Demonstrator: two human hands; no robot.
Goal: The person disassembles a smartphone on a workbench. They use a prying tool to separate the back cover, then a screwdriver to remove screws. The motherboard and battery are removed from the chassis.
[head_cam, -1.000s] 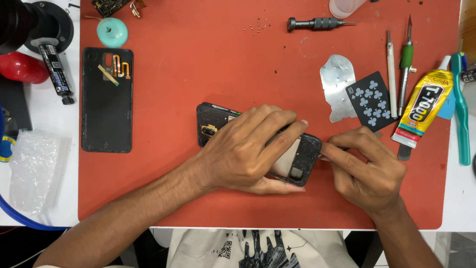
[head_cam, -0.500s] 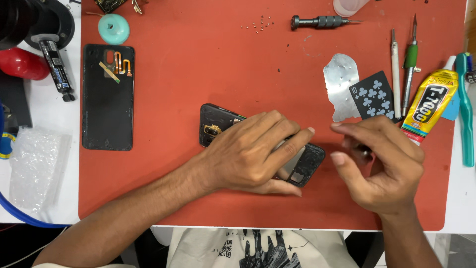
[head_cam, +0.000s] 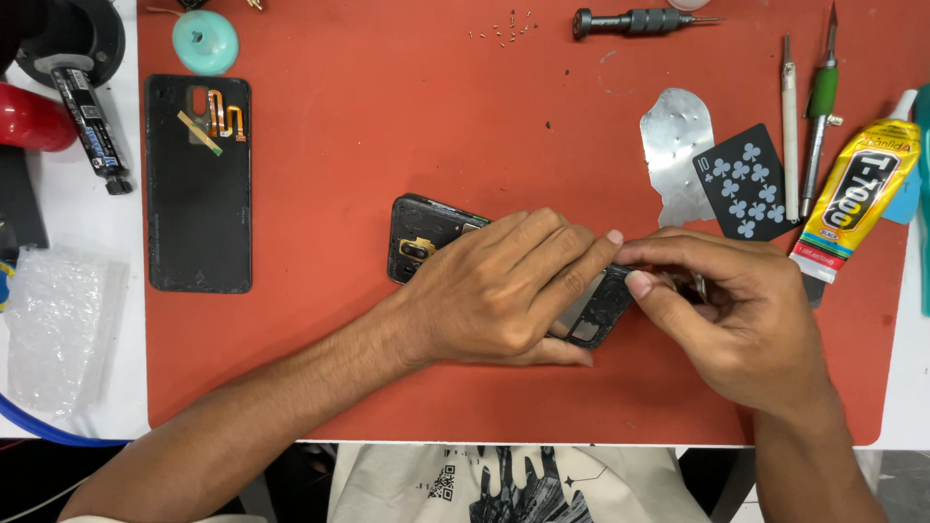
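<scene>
- Nearby, just beyond the right hand (head_cam: 746,324), lie a bent metal sheet (head_cam: 673,150), a playing card (head_cam: 744,182), a glue tube (head_cam: 852,199) and two thin tools (head_cam: 806,116).
- Well left of the left hand (head_cam: 504,291) lies a flat black back cover (head_cam: 199,194) with an orange flex strip.
- Under the left palm sits the phone (head_cam: 426,237), a dark, scuffed frame on the smooth red mat (head_cam: 387,116); its long axis runs from upper left to lower right.
- Left fingers press flat on it; right fingertips are pinched at its right end, on what I cannot tell.
</scene>
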